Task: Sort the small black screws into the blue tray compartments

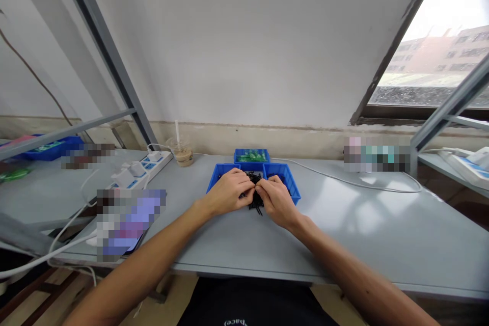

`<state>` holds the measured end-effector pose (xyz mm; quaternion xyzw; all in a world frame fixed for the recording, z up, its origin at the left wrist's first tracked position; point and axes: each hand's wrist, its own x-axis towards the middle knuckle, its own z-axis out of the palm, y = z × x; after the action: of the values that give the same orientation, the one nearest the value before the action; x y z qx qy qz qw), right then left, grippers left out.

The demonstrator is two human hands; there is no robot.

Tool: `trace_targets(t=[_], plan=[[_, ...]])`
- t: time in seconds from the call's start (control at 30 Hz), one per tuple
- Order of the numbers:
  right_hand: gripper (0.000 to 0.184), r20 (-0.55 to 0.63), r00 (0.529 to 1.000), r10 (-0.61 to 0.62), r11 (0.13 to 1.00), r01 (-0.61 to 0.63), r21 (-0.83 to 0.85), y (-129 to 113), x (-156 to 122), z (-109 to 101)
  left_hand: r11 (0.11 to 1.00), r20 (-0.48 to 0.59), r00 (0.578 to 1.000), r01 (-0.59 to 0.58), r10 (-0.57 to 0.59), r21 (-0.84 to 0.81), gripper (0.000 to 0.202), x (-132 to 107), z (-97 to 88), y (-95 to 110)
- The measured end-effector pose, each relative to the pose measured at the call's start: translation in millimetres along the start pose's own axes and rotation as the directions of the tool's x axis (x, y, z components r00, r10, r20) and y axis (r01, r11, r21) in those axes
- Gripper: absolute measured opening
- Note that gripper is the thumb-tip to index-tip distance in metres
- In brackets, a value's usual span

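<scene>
My left hand [231, 192] and my right hand [277, 201] meet over the grey table, with fingertips pinched close together. Whatever sits between the fingers is too small to make out. Below and around the fingertips lie small black pieces [258, 209], some thin and sticking out toward me. Blue open bins surround the hands: a left bin [218, 170], partly covered by my left hand, and a right bin [292, 183] behind my right hand. Behind them stands a smaller blue bin [251, 160] holding green pieces [252, 154].
A plastic cup with a straw [184, 154] stands back left, near a white power strip [157, 162]. A phone [132, 224], blurred over, lies by the left forearm. A white cable [344, 180] crosses the table at right. Grey frame posts [109, 56] rise at both sides.
</scene>
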<state>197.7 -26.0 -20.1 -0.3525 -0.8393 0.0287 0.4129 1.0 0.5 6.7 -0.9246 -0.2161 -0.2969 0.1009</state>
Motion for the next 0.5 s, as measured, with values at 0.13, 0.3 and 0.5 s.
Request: trace_targets(t=[0.13, 0.3, 0.5], plan=[[0.031, -0.001, 1.0, 0.004, 1.0, -0.004, -0.006, 0, -1, 0, 0.998, -0.008, 1.0, -0.003, 0.004, 0.058, 0.027, 0, 2.1, 2], [0.033, 0.029, 0.999, 0.02, 0.999, -0.019, -0.048, -1, 1, 0, 0.996, 0.01, 1.0, -0.019, 0.018, 0.091, 0.027, 0, -0.4, 0], [0.029, -0.044, 0.999, -0.008, 0.988, 0.001, -0.156, 7, 5, -10, 0.984, 0.024, 0.987, 0.155, -0.158, 0.089, 0.021, -7, -17.1, -29]])
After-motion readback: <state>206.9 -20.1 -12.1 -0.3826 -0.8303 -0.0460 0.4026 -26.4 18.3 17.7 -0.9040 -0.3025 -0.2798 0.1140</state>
